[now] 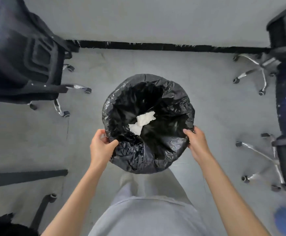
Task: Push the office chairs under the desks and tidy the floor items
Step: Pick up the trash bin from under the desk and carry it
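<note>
Gripping bin (148,123), underside hidden

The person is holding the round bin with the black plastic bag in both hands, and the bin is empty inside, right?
Not quite. The round bin lined with a black plastic bag is held by the left hand and right hand, but it is not empty: the head view shows crumpled white paper lying inside it.
</note>
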